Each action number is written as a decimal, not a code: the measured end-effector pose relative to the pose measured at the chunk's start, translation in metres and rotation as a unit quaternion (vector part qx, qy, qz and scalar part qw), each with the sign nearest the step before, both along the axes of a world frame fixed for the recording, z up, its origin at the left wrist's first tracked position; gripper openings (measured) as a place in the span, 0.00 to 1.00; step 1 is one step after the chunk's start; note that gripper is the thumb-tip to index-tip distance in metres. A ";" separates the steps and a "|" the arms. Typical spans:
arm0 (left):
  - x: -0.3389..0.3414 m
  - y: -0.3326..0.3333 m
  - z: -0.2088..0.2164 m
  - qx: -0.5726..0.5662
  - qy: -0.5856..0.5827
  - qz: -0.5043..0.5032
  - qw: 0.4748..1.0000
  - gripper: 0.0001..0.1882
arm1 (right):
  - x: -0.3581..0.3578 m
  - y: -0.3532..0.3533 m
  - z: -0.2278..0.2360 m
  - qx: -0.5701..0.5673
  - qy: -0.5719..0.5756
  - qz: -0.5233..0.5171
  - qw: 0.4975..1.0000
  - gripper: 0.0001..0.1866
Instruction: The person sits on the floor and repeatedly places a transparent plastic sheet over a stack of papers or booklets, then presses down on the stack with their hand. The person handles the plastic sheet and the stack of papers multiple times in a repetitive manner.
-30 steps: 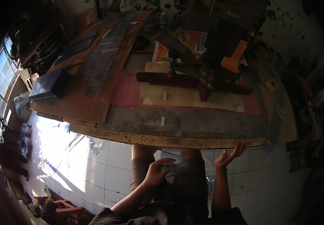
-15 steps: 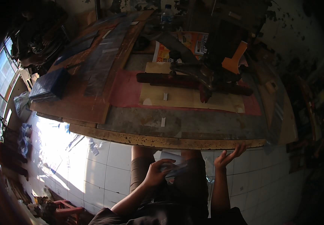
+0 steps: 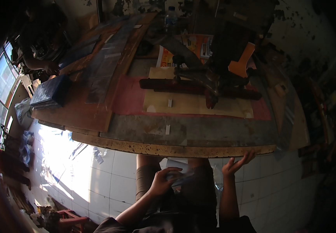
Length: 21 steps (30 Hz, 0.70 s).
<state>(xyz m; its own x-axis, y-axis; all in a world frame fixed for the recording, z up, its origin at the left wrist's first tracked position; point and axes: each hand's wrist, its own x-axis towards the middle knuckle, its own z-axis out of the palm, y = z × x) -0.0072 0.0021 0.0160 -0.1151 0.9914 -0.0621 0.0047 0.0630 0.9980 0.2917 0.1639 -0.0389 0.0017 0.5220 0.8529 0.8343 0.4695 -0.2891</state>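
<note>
In front of my lap my left hand (image 3: 163, 182) is closed with its fingers curled round a thin, see-through plastic piece (image 3: 184, 178), which looks blurred. My right hand (image 3: 237, 164) has its fingers stretched out, and the fingertips reach the table's front edge (image 3: 175, 150). On the table, a dark metal machine with a long dark-red bar (image 3: 160, 84) stands over a yellowish board (image 3: 154, 104) and a red sheet (image 3: 127, 95). One small white strip (image 3: 170, 103) lies on the board, and another white strip (image 3: 168, 129) is nearer to me on the grey tabletop.
A brown board (image 3: 74, 108) covers the table's left side, with long clear plastic sheets (image 3: 105, 73) and a dark blue box (image 3: 51, 91) on it. A bottle (image 3: 171, 17) stands at the back. Another person's hand (image 3: 52, 69) shows at far left. A red stool (image 3: 70, 218) stands lower left.
The other person's hand at far left has come out toward the blue box. My left hand has shifted very slightly downward with the plastic piece; my right hand is almost unmoved.
</note>
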 end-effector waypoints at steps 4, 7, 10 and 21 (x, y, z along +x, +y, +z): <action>-0.001 -0.001 0.002 -0.002 -0.005 0.000 1.000 0.14 | -0.003 -0.001 0.001 0.003 0.006 0.010 1.000 0.36; -0.001 -0.001 0.008 -0.003 -0.003 -0.006 1.000 0.14 | -0.004 -0.004 0.005 -0.005 0.005 0.006 1.000 0.36; -0.003 -0.001 0.010 -0.006 -0.010 -0.009 1.000 0.14 | -0.005 -0.005 0.008 -0.007 0.008 0.009 1.000 0.35; -0.005 -0.001 0.021 -0.015 0.018 -0.018 1.000 0.15 | -0.004 -0.007 0.008 -0.011 -0.002 0.013 1.000 0.35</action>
<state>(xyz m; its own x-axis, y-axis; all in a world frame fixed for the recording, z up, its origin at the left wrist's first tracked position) -0.0125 0.0016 0.0370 -0.0824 0.9927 -0.0884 0.0426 0.0921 0.9948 0.2879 0.1571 -0.0310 -0.0161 0.5402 0.8414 0.8230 0.4850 -0.2956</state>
